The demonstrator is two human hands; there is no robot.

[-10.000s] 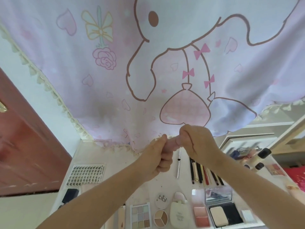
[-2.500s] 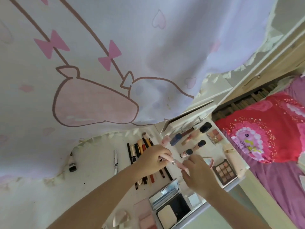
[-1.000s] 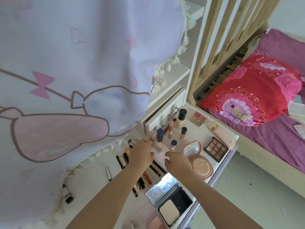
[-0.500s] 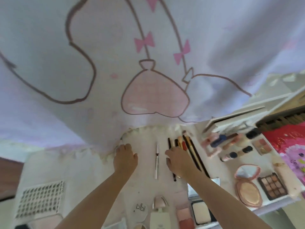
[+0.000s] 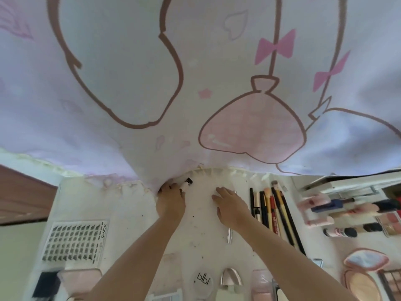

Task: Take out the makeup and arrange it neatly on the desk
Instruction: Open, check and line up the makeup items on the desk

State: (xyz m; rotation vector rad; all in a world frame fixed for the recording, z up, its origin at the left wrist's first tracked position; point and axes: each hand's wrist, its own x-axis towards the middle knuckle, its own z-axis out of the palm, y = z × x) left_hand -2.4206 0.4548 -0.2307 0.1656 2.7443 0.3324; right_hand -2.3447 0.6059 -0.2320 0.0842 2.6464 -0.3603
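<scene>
Nearest me along the counter (image 5: 134,218) edge sit the flat things already laid out: a round compact (image 5: 202,281) with lettering on its lid, and off to the near left a sheet of false lashes (image 5: 76,241).

A step farther, my right hand (image 5: 231,206) lies flat with straight fingers on the counter, gripping nothing. It rests over a thin silver pen (image 5: 229,235) whose long axis runs near to far; only the near end shows below my wrist. Just to its right the row of brushes and pencils (image 5: 273,213) lies in the same direction, side by side, and beyond those, well to the right, the tubes and bottles (image 5: 338,213) lie crosswise.

Farther still, and to the left, my left hand (image 5: 171,199) is at the hem of the hanging curtain (image 5: 195,83). Its fingers are curled round a small pale tube with a black cap (image 5: 186,183). The tube sits at the very far edge of the counter, partly under the curtain's fringe, with the cap pointing far and to the right, so its axis is tilted against the neat row.

My left hand is the nearer one, in fact already on it. I judge the coming move is to draw the tube toward me, clear of the cloth, and turn it to lie parallel with the pen and pencils. The curtain fringe may drag along with it.
</scene>
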